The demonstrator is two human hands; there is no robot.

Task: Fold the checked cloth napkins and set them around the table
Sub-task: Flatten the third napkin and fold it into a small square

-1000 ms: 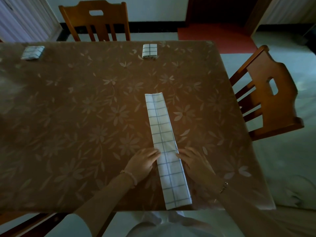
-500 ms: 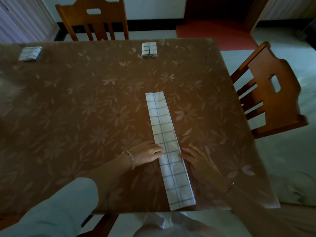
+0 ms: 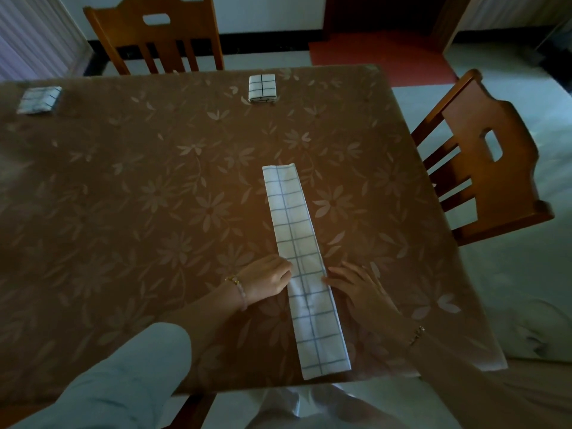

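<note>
Head view: we look down on a brown flowered bench (image 3: 123,212) with a checked napkin (image 3: 305,267) folded into a long narrow strip. The strip lies flat right of the middle. It runs from the near edge, where its end reaches just past the rim, away toward the far side, leaning a little left.

Our left hand (image 3: 266,281) rests palm down on the bench beside the strip. Its fingers (image 3: 283,269) are loosely stretched and touch the strip's left edge, gripping nothing. Our right hand (image 3: 356,287) lies flat on the other side. Its fingers (image 3: 335,274) are spread and straight, their tips at the right edge. Both hands sit a little nearer than halfway along the strip, and each wrist has a bracelet.

Two more napkins are folded into small squares at the far edge. One (image 3: 262,88) lies near the far chair (image 3: 154,35), the other (image 3: 38,100) toward the far left corner, well apart from it. A second chair (image 3: 483,156) stands at the right side of the bench.
</note>
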